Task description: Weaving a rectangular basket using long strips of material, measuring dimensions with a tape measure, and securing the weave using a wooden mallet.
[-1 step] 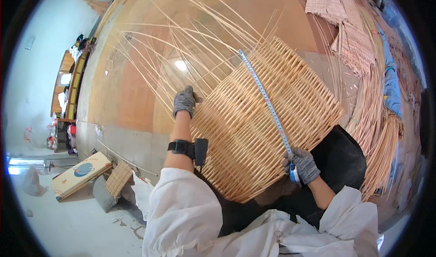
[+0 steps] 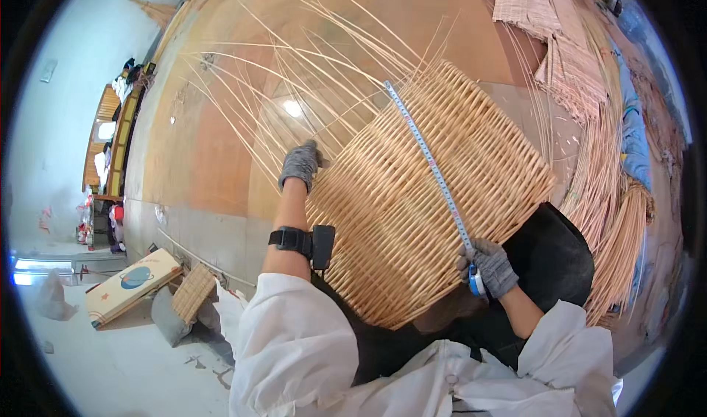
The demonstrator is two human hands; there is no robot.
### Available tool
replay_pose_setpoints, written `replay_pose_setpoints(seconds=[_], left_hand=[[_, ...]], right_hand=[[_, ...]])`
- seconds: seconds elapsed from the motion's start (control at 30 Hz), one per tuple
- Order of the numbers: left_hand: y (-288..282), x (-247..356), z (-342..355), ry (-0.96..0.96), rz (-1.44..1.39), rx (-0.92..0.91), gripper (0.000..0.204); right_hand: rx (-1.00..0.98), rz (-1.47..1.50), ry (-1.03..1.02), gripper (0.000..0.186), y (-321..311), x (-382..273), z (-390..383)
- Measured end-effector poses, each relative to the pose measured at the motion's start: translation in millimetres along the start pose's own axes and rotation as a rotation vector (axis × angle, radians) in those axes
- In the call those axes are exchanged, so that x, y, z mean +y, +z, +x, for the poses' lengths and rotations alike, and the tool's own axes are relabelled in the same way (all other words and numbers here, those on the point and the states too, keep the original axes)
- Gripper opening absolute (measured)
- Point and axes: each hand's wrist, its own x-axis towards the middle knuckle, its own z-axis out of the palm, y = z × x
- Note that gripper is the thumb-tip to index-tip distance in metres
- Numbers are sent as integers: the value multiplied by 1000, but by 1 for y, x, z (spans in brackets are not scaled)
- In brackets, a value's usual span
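Observation:
A square panel of woven pale rods (image 2: 434,174) lies across a black pad (image 2: 552,248) in front of me, long loose ends (image 2: 331,64) fanning out from its far left side. My left hand (image 2: 300,163), in a grey glove, has fingers curled at that side among the rods. A tape measure (image 2: 427,152) stretches diagonally over the weave, its end at the far edge. My right hand (image 2: 490,266), also gloved, grips the tape's blue-and-white case at the near right edge.
Bundles of rods (image 2: 611,248) and pinkish woven mats (image 2: 530,8) lie right, beside blue sheeting (image 2: 635,145). A printed box (image 2: 132,284), small woven mat (image 2: 193,290) and grey sack (image 2: 169,317) lie lower left. Wooden furniture (image 2: 110,145) with assorted items lines the left wall.

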Motion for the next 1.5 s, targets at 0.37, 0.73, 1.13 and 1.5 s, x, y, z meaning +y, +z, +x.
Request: replay_pose_setpoints(seconds=[0.37, 0.73, 1.13, 1.5], left_hand=[[8, -19, -14, 188, -854, 34, 21], [5, -63, -13, 475, -71, 224, 30], [20, -59, -8, 794, 323, 242, 13], [13, -45, -19, 559, 179, 110, 17]], right_hand=[[-12, -24, 33, 11, 1, -6, 3], [-168, -240, 139, 14, 3, 3, -51], [-197, -298, 242, 16, 35, 44, -69], [-150, -208, 200, 18, 41, 60, -60]])
